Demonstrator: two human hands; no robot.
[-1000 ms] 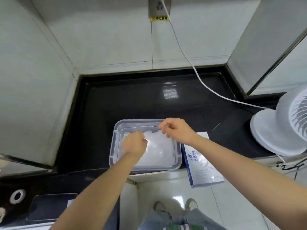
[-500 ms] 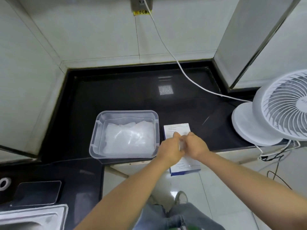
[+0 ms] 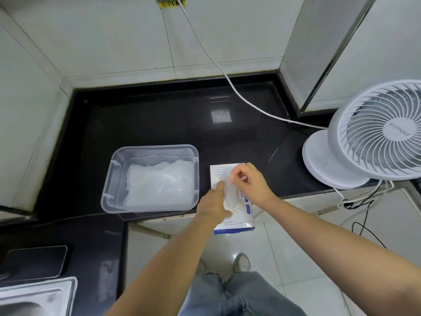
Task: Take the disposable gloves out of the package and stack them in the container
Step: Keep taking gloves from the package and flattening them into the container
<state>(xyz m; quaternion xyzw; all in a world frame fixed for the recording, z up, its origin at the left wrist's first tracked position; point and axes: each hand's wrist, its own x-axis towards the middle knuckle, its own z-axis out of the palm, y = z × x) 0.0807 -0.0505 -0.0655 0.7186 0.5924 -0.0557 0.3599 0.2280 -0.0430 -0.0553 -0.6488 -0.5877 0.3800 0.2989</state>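
"Clear film in the fingers: which step is this?" the desk asks.

"Drawing out," the photographer says. "The right hand [image 3: 250,183] pinches a thin glove [image 3: 229,195] between thumb and fingertips and lifts it from the package [image 3: 237,225], which lies just right of the container [image 3: 109,197]. The left hand [image 3: 214,205] presses the package down, forefinger straight, gripping nothing."

"How far along?"

"Mid-task, by my reading. A pile of gloves [image 3: 159,185] already covers the container's floor, well below its rim. How many are left in the package I cannot tell."

"And the next move?"

"Probably a short carry left over the container's right wall, then laying the glove flat on the pile. The film looks limp and light, so it may cling, fold, or drag a second one out. The pressing hand matters."

"Edges?"

"The package's near end hangs past the counter [image 3: 148,124] edge, just right of the container's near corner. A hard tug could tip it to the floor. The container itself sits close to that same edge."

"Room to move?"

"Open black stone runs behind the container to the tiled wall. A white fan [image 3: 376,133] stands well to the container's right, and its cord [image 3: 227,80] trails behind and to the right. Neither is in the path. Whether the fan is running I cannot tell, but a draught could lift the film. A sink [image 3: 34,297] lies nearer, left of the container."
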